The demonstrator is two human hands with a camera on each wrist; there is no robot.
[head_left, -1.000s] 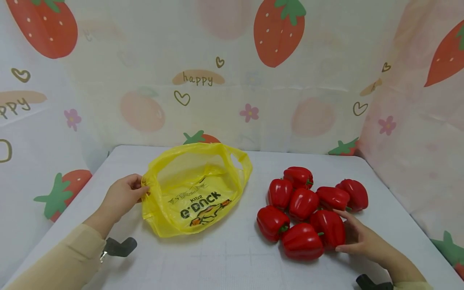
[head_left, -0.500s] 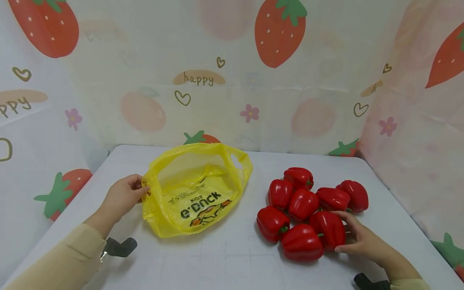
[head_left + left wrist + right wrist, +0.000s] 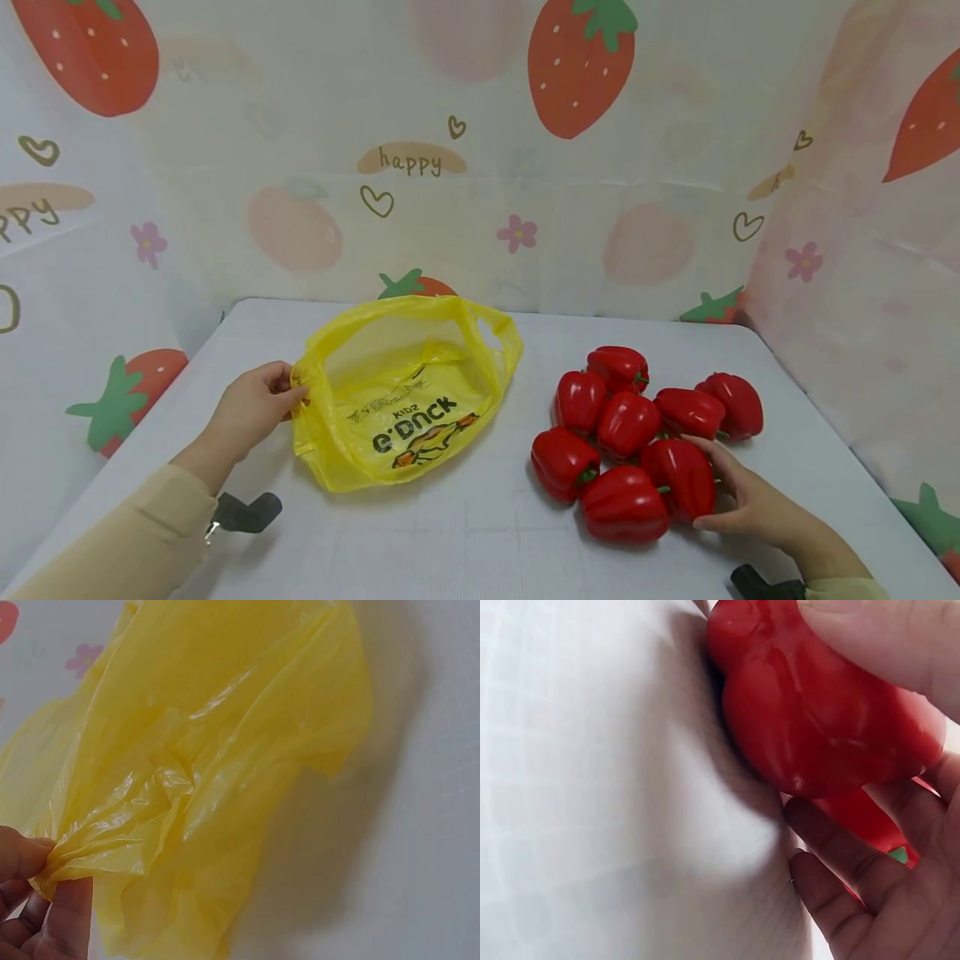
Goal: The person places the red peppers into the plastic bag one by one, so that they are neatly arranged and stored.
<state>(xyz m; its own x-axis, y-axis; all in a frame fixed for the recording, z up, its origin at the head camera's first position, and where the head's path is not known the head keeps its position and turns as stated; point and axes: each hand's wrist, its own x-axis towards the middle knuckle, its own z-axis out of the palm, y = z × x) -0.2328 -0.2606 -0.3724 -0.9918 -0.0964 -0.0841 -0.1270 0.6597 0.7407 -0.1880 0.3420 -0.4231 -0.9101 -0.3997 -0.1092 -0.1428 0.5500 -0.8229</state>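
My left hand [image 3: 251,408] pinches the left edge of a yellow plastic bag [image 3: 420,408], which lies with its mouth spread and a printed duck logo inside. Seen from the left wrist, thumb and finger bunch the film of the bag [image 3: 225,750] into creases. On the right, my right hand [image 3: 753,500] grips a red bell pepper [image 3: 678,477] at the near right of a group. The right wrist view has the thumb on one side of this pepper [image 3: 825,712] and a finger behind it, while other fingers reach low by the table.
Several more red bell peppers cluster close around, among them a front one [image 3: 625,504], a left one [image 3: 564,464] and a far right one [image 3: 735,404]. The white table [image 3: 480,550] ends at a strawberry-printed cloth backdrop [image 3: 480,233]. Black camera mounts [image 3: 247,512] sit at both wrists.
My right wrist has shifted very slightly left, with the hand staying at the same pepper. The left hand and the bag hold practically the same place.
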